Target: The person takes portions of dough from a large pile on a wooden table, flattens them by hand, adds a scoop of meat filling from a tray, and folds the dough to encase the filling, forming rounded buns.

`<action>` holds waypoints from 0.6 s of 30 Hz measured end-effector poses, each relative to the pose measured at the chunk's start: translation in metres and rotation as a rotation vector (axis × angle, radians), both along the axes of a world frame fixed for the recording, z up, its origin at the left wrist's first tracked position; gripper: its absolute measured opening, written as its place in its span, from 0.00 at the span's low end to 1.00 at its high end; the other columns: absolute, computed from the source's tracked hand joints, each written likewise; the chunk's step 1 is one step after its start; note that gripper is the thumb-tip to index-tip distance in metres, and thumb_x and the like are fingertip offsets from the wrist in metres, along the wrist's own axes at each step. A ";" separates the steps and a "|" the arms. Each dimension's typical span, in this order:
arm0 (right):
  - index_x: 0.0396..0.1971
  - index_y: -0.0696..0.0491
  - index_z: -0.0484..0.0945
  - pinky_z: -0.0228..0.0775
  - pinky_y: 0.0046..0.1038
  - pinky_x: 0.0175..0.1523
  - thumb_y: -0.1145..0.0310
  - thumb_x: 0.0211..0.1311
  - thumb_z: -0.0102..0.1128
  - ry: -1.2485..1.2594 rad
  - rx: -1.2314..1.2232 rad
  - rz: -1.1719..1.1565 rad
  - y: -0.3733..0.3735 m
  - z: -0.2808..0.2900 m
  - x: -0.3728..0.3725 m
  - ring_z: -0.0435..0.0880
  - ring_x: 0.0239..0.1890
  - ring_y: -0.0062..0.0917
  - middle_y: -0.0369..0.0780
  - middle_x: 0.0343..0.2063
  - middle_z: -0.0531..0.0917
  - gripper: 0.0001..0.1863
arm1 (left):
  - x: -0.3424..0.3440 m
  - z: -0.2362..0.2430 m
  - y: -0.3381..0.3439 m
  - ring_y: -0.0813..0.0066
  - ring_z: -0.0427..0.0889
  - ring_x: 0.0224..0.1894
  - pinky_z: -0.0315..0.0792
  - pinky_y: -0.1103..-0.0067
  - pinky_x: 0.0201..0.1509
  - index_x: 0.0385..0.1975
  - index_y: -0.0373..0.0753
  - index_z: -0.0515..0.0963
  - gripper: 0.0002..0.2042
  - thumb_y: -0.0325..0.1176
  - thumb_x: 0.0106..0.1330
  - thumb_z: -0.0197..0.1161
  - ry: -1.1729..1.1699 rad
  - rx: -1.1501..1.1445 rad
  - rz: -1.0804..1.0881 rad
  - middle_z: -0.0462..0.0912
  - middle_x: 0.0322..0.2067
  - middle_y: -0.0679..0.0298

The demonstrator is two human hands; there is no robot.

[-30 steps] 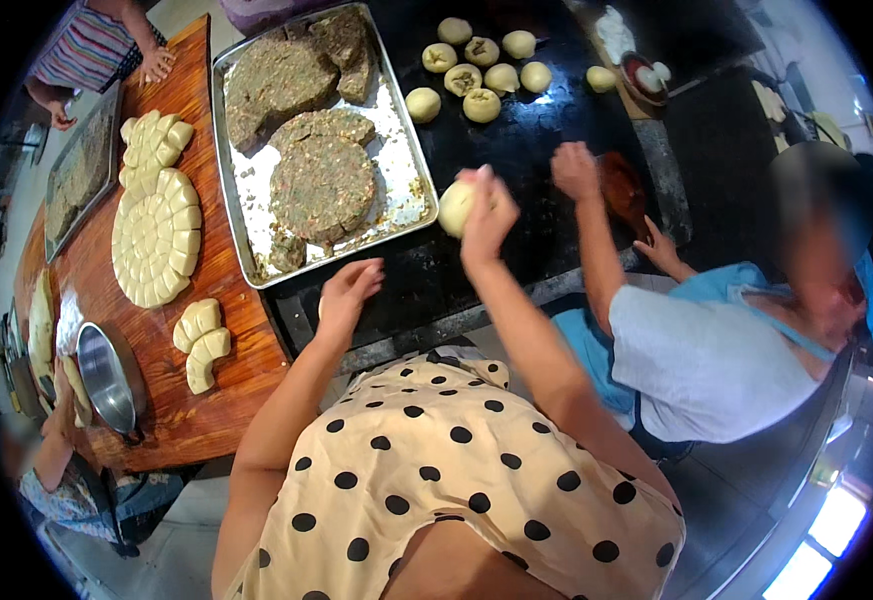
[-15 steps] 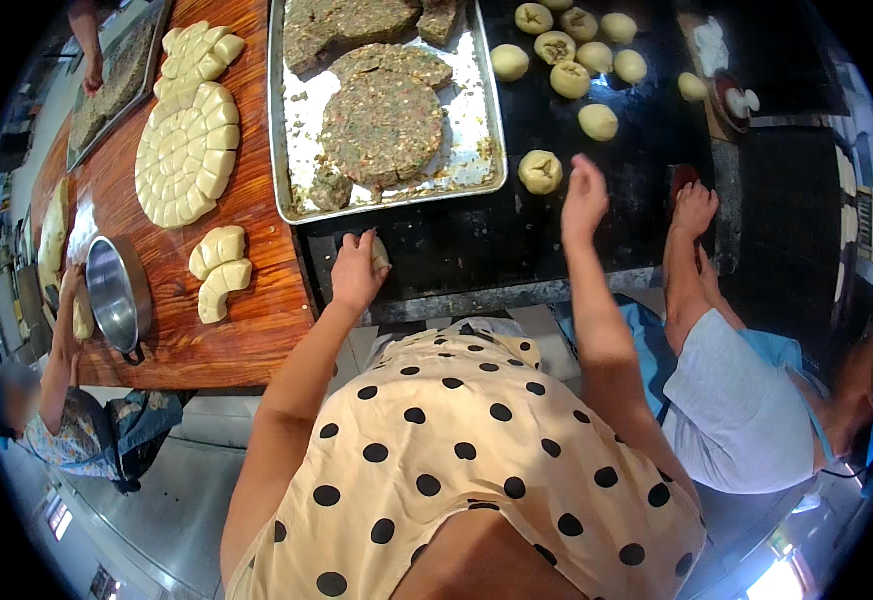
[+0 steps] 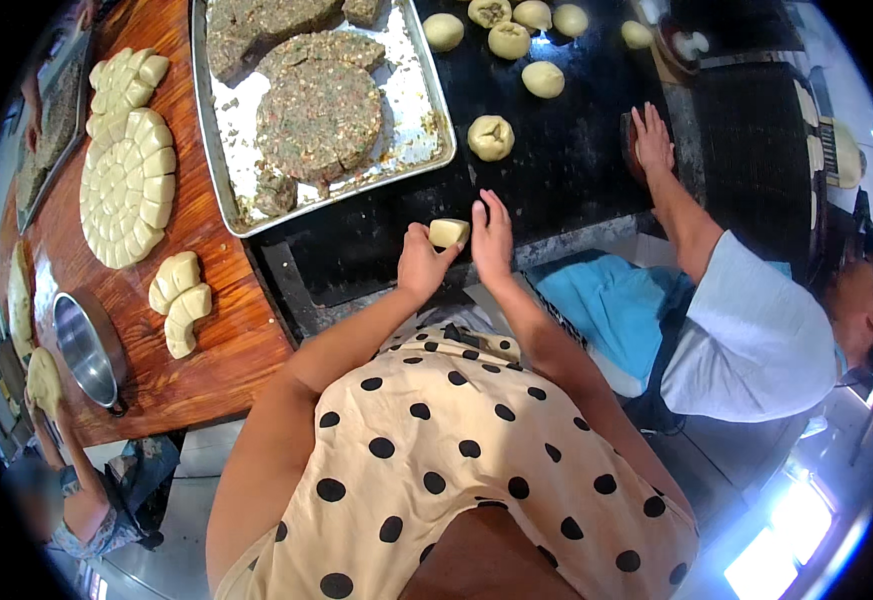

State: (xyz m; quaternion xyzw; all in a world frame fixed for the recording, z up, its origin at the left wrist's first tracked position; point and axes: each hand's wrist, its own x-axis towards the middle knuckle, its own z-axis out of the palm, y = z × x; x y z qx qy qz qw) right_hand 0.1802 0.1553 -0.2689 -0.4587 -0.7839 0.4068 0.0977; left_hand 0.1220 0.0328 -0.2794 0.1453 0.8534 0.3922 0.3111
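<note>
1. Both hands have drawn back from the far dough balls to the black worktop's near edge, now meeting around a small dough piece (image 3: 448,232).
2. Left hand (image 3: 421,262) has its grip closed on it; right hand (image 3: 492,238) rests flat-fingered against it.
3. Pale, soft, squarish lump; held at the edge, it could slip off if squeezed unevenly.

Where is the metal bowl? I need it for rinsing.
In the head view, the metal bowl sits far left on the wooden table, beside the dough wedges.
</note>
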 end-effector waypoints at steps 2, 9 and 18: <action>0.61 0.59 0.68 0.50 0.40 0.71 0.55 0.73 0.44 -0.011 0.026 -0.064 -0.014 -0.014 -0.017 0.60 0.69 0.44 0.51 0.66 0.63 0.27 | 0.004 -0.005 -0.003 0.62 0.80 0.32 0.75 0.70 0.38 0.38 0.32 0.71 0.20 0.34 0.53 0.73 -0.051 0.057 -0.046 0.79 0.31 0.55; 0.68 0.60 0.57 0.34 0.41 0.76 0.55 0.73 0.41 -0.261 0.302 0.011 -0.024 -0.029 -0.044 0.46 0.75 0.40 0.51 0.72 0.51 0.31 | 0.002 -0.014 -0.024 0.68 0.82 0.35 0.77 0.75 0.39 0.43 0.32 0.73 0.16 0.27 0.57 0.67 -0.161 0.111 -0.088 0.81 0.36 0.58; 0.69 0.63 0.52 0.32 0.45 0.76 0.47 0.69 0.46 -0.417 0.581 0.125 -0.032 -0.034 -0.049 0.44 0.75 0.46 0.56 0.71 0.51 0.40 | -0.026 0.000 -0.052 0.76 0.81 0.35 0.76 0.79 0.39 0.46 0.34 0.74 0.08 0.26 0.69 0.55 -0.703 0.255 0.187 0.82 0.37 0.62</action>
